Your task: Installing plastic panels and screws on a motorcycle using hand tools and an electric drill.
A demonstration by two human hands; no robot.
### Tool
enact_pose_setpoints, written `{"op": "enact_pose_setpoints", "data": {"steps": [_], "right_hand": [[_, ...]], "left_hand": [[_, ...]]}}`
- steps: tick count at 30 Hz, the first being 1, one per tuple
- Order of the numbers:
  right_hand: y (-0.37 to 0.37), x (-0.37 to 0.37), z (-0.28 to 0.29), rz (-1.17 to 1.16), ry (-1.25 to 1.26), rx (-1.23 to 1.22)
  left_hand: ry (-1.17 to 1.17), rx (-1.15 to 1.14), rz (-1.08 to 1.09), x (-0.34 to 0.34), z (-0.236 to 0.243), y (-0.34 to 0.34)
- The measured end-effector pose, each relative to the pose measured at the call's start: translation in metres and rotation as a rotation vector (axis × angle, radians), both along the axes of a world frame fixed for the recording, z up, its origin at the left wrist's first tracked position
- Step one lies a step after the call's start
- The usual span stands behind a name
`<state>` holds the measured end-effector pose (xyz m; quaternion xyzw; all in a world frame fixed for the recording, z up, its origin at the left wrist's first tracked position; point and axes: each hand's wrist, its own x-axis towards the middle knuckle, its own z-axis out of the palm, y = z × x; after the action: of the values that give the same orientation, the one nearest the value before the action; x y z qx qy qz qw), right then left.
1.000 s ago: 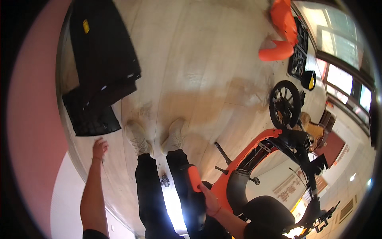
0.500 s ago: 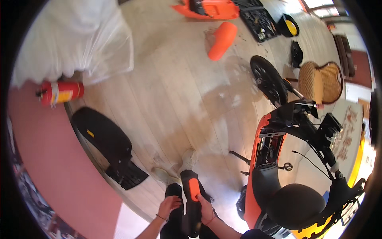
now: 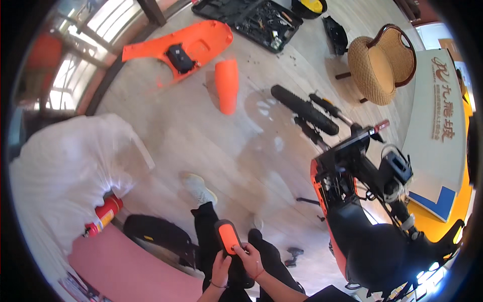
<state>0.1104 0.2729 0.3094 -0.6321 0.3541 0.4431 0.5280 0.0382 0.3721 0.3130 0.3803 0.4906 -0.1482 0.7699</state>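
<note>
Pale wood floor point(image 3: 241, 161) across most of the scene. Near right, upright, an orange-and-black scooter point(image 3: 347, 216), front end toward the far side. At left, a white sheet point(image 3: 75, 161) draped in folds. Near middle, two dark-trousered legs point(image 3: 205, 227). Far right, a woven chair point(image 3: 372, 70). Far left, an orange body panel point(image 3: 201, 48), flat on the floor; just right of it, an open black tool case point(image 3: 254, 40). Near left, a long black panel point(image 3: 161, 232). Nearer than the orange body panel, a curved orange cover point(image 3: 226, 85). By the sheet's near edge, a red fire extinguisher point(image 3: 106, 214). Over the legs, a black-and-orange piece point(image 3: 229, 235), gripped at its near right by the right hand point(image 3: 250, 260). At its near left edge, the left hand point(image 3: 220, 270), fingers bent; cannot tell whether closed on it. Right of the legs, a small drill point(image 3: 293, 255).
</note>
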Motion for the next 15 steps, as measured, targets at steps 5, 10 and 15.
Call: {"op": "enact_pose_setpoints", "data": {"steps": [5, 10, 15], "right_hand": [[0.062, 0.064, -0.005, 0.221, -0.07, -0.039], [0.116, 0.103, 0.007, 0.185, -0.055, 0.022], [0.164, 0.159, 0.015, 0.044, 0.071, 0.103]], "left_hand": [[0.094, -0.167, 0.132, 0.085, -0.001, 0.08], [0.137, -0.144, -0.055, 0.147, 0.017, 0.145], [0.166, -0.154, -0.061, 0.19, 0.012, 0.185]]}}
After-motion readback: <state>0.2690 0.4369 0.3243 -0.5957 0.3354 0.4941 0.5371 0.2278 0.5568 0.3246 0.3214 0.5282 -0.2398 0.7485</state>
